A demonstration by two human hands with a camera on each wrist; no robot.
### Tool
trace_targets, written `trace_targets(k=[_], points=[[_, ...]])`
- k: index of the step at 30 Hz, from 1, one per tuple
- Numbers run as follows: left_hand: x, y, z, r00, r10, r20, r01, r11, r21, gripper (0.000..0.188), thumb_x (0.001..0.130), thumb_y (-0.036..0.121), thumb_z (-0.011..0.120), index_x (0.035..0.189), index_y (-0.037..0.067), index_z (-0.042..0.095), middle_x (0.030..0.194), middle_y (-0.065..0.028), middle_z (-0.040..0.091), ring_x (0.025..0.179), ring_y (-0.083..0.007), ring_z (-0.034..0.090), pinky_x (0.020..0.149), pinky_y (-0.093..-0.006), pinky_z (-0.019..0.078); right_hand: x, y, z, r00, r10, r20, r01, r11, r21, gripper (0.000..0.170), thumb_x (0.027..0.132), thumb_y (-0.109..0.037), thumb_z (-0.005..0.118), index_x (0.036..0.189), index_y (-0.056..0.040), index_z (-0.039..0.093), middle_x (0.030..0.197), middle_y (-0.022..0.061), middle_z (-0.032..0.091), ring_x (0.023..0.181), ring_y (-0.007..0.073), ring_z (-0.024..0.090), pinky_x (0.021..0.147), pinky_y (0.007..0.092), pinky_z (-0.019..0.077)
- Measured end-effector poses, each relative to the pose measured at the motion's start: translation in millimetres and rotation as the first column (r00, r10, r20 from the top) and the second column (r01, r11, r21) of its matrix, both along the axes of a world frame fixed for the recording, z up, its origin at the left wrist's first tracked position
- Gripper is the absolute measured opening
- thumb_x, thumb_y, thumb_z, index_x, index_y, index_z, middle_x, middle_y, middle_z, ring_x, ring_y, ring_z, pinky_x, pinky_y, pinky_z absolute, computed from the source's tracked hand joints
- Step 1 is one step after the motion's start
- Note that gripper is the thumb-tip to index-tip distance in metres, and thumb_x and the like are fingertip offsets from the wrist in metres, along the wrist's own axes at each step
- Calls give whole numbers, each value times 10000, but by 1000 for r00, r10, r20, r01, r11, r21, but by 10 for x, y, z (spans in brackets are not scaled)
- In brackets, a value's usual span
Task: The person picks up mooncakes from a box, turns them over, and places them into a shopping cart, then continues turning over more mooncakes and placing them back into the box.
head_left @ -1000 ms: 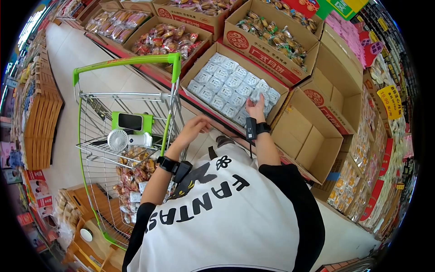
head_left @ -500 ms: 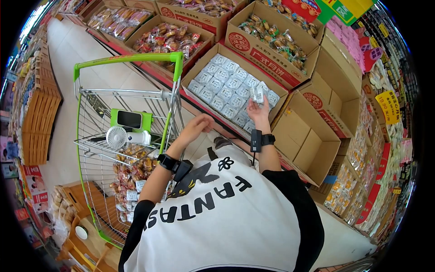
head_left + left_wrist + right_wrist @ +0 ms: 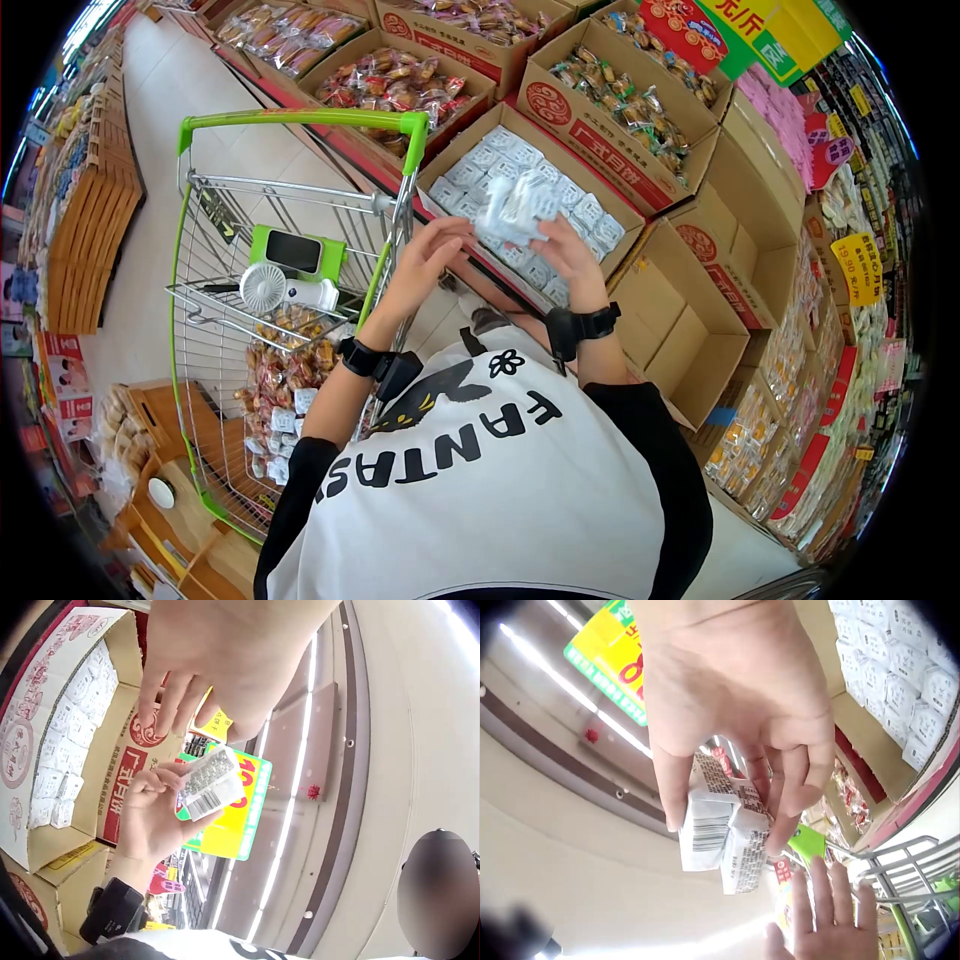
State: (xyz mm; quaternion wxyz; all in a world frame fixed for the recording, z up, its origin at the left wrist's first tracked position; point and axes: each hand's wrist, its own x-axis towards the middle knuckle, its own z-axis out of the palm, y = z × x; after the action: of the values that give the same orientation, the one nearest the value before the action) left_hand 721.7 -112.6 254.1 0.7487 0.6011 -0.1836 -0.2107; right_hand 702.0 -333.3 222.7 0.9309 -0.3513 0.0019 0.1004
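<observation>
My right hand (image 3: 570, 255) pinches two white square mooncake packets (image 3: 724, 832) between thumb and fingers; barcodes and small print show on them. In the head view these packets look blurred, above the front of a cardboard box (image 3: 625, 215). Rows of similar white packets (image 3: 585, 210) fill that box. To the left of the held packets is my left hand (image 3: 432, 252), holding nothing, its fingers loosely extended. The right wrist view shows the left hand's fingers (image 3: 823, 896) spread below the packets.
A shopping cart with a green handle (image 3: 300, 118) stands at left, with bagged and white packets (image 3: 285, 420) inside; a phone (image 3: 294, 252) and small white fan (image 3: 262, 287) sit near its top. More mooncake cartons (image 3: 600, 130) stand behind, and a bare-bottomed carton (image 3: 680, 310) at right.
My right hand has lifted the packets from the right part of the box and brought them left, toward my left hand. The left hand has risen slightly.
</observation>
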Motion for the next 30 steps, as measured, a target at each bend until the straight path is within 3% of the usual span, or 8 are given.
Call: trace_targets(k=[2,3,6,12,15,18,22,30], points=[[-13,31,66,999,26,-31,-26,999,-25,334,850,80,436,1166,-14,378,1121,-96,469,1009,-153,472,853,-262,378,27,136,115,997,76,10,-64,896,-439,485,748,-148,580,1168,-14,378,1104,82,491,1032,201,462,883,328,359],[-34,40,86,998,14,-66,-17,998,-52,367,841,67,449,1185,-18,352,1135,-98,456,1028,-155,457,871,-263,364,31,200,264,987,154,52,-113,877,-466,485,712,-114,631,1131,-14,407,1083,67,504,1008,147,473,861,276,369],[-59,101,87,999,10,-42,-12,999,-46,465,807,26,496,1221,-25,292,1157,-96,431,1069,-150,418,903,-266,336,56,353,505,952,298,62,-215,803,-556,507,661,-85,686,1092,-19,429,1047,59,522,976,136,492,844,268,382],[-131,283,53,998,48,-51,-52,996,-72,514,768,30,555,1211,-22,302,1146,-94,438,1064,-150,422,908,-273,326,135,499,444,931,355,84,-230,751,-619,521,645,-54,701,1093,-25,436,990,43,550,894,118,523,791,263,418],[-180,386,133,994,73,-83,-79,994,-73,548,742,31,586,1208,-21,305,1149,-97,439,1065,-155,424,913,-283,323,160,599,489,886,461,56,-320,693,-646,573,623,-54,716,1129,-17,449,1012,51,545,901,119,523,794,256,418],[-257,517,189,986,144,-85,-150,985,-80,580,718,34,611,1208,-21,305,1152,-102,439,1072,-159,423,917,-292,321,182,774,596,875,481,60,-329,681,-654,616,586,-34,726,1129,-9,436,1066,43,503,985,120,474,869,267,364],[-425,744,204,936,352,-9,-352,935,-46,615,698,52,631,1212,-20,302,1155,-107,440,1082,-171,418,927,-304,311,254,1073,685,820,563,100,-413,704,-578,634,583,-41,731,1138,-6,428,1071,53,502,983,122,479,871,272,362],[-908,1244,245,769,639,-29,-638,764,-98,603,693,27,607,1212,-31,307,1147,-116,447,1053,-173,442,906,-299,338,319,1799,807,584,801,134,-376,413,-830,629,582,-93,749,1122,16,444,1014,70,539,935,135,516,822,266,403]])
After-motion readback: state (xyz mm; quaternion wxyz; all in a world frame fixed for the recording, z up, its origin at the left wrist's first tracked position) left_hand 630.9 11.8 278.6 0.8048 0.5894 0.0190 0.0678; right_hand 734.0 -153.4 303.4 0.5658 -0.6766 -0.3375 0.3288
